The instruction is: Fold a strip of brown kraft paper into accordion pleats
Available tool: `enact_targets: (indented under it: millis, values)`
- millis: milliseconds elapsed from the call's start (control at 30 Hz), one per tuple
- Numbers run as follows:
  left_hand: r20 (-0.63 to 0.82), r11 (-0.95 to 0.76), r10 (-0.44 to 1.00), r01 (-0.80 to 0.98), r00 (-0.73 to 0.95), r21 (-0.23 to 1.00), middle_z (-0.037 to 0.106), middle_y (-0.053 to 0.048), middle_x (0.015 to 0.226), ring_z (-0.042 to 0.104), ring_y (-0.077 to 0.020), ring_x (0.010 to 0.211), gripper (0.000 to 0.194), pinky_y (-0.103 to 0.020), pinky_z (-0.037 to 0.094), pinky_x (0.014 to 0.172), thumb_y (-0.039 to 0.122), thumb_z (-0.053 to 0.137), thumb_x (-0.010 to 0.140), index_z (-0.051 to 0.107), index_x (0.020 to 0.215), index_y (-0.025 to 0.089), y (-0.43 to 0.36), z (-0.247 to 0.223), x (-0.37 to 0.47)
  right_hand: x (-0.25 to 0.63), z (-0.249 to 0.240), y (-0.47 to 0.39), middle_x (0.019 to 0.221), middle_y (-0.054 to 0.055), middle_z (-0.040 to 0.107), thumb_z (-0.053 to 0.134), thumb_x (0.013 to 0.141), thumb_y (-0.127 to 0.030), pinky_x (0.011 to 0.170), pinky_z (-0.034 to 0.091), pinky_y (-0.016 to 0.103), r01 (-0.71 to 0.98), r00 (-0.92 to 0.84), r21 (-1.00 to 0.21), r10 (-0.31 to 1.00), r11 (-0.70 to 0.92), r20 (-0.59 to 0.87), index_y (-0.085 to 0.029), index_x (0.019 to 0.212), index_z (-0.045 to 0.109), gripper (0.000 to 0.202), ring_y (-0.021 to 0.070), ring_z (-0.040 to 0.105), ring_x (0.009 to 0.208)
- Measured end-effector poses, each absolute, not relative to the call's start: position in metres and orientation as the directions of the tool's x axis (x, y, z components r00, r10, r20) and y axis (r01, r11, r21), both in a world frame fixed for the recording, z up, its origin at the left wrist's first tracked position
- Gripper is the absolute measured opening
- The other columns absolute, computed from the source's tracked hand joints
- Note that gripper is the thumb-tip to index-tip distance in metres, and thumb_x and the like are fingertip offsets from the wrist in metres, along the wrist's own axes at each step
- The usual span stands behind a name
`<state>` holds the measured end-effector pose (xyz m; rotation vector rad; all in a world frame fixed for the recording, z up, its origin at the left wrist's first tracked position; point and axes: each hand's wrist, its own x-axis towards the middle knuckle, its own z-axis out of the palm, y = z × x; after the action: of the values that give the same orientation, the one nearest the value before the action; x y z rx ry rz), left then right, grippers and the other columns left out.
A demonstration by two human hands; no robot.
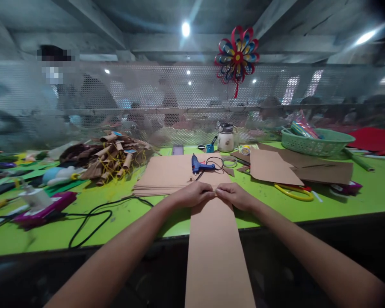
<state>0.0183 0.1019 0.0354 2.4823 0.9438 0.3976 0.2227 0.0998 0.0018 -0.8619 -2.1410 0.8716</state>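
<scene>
A long strip of brown kraft cardboard [216, 252] runs from the green table toward me, past the table's front edge. My left hand [197, 193] and my right hand [234, 194] meet at its far end. Both have their fingers closed and pinch that end, thumbs almost touching. Just beyond my hands lies a stack of brown cardboard sheets [160, 171]. On the stack rests a blue hot glue gun [199, 164] with a black cord.
Rolled brown paper pieces with yellow string [115, 158] are heaped at left, behind a purple power strip [46, 209]. More cardboard [272, 167], a yellow-handled tool [293, 194] and a green basket [317, 145] lie right. A white jar [225, 139] stands by the mesh partition [141, 94].
</scene>
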Motion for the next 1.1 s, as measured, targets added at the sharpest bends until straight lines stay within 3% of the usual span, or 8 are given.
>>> enact_targets:
  millis: [600,833,1100]
  values:
    - [0.090,-0.625,0.708,0.562,0.700,0.542,0.062,-0.004,0.075,0.050,-0.0138,0.067,0.040,-0.023,0.036,0.059,0.047,0.045,0.088,0.065,0.083,0.013,0.113,0.029,0.011,0.224,0.003,0.097,0.055,-0.002,0.049,0.051,0.087,-0.045,0.052,0.033,0.023,0.341,-0.524,-0.801,0.807,0.492,0.273,-0.016,0.064,0.051,0.037,0.0103,0.043,0.052]
    - [0.087,-0.623,0.712,0.570,0.697,0.536,0.057,-0.002,0.067,0.046,-0.0129,0.063,0.045,-0.022,0.033,0.055,0.052,0.044,0.087,0.064,0.077,0.013,0.109,0.033,0.011,0.225,0.000,0.102,0.056,-0.003,0.049,0.049,0.089,-0.043,0.054,0.032,0.023,0.349,-0.547,-0.755,0.775,0.555,0.317,-0.016,0.064,0.051,0.037,0.0105,0.043,0.055]
    - [0.088,-0.614,0.715,0.563,0.693,0.554,0.061,-0.003,0.072,0.049,-0.0130,0.066,0.046,-0.023,0.035,0.057,0.053,0.045,0.087,0.065,0.081,0.013,0.110,0.033,0.010,0.226,-0.001,0.102,0.057,-0.003,0.048,0.049,0.088,-0.040,0.055,0.033,0.023,0.354,-0.542,-0.752,0.777,0.557,0.320,-0.016,0.063,0.051,0.035,0.0107,0.043,0.055]
